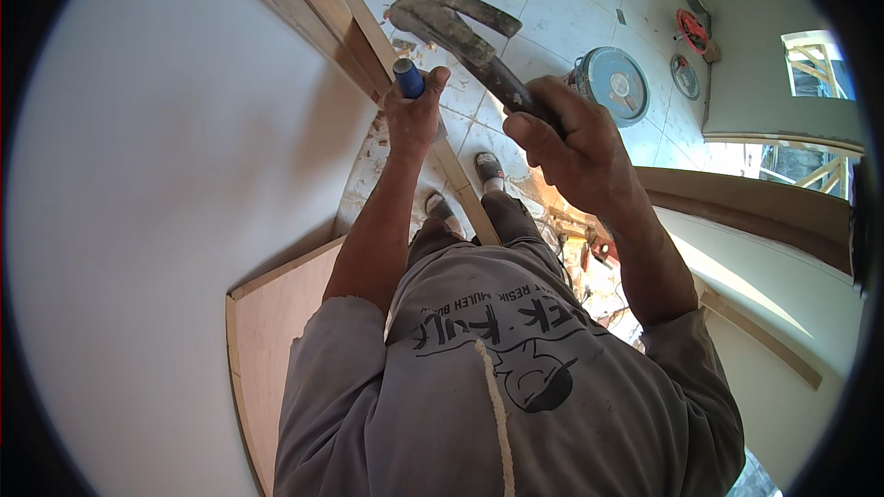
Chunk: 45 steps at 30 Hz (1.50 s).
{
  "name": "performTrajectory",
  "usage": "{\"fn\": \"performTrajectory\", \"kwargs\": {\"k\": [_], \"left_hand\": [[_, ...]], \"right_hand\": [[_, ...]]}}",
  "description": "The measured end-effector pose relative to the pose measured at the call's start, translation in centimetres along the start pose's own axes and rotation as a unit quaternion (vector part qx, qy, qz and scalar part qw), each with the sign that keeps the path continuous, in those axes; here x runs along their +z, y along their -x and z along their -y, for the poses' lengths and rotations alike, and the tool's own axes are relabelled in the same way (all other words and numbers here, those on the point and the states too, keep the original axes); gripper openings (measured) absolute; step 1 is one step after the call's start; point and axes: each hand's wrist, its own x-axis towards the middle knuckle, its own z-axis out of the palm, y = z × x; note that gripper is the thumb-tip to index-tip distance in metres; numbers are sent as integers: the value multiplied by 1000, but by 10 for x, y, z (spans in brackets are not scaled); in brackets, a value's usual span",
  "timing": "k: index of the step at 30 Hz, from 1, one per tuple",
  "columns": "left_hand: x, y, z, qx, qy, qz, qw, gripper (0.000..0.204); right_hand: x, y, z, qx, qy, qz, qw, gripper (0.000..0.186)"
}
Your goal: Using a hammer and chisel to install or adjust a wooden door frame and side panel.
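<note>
Above tiles [582, 11], hammer [472, 48] slanting leftward in right grip [582, 143], blue handle [409, 83] in left grip [413, 120].

Hammer [478, 52] in right grip [582, 140], blue handle [409, 81] in left grip [413, 120]

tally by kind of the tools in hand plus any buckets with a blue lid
Claw hammer, in the right hand: 1
Blue-handled tool, in the left hand: 1
Blue-lidded bucket: 1
Total: 3
</note>
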Motion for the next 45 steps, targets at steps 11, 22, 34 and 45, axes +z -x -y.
{"fn": "performTrajectory", "kwargs": {"k": [11,22,34,45], "left_hand": [[0,0,5,17,17,-13,1000,36],[-3,6,5,10,25,-2,1000,36],[-2,14,3,41,-10,-3,999,29],[0,15,0,11,30,-15,999,32]], "right_hand": [[9,-4,4,-69,23,-14,997,34],[-3,-5,42,-82,-7,-30,996,31],[3,-13,23,9,155,80,985,37],[-20,3,74,-125,-74,-92,985,41]]}}
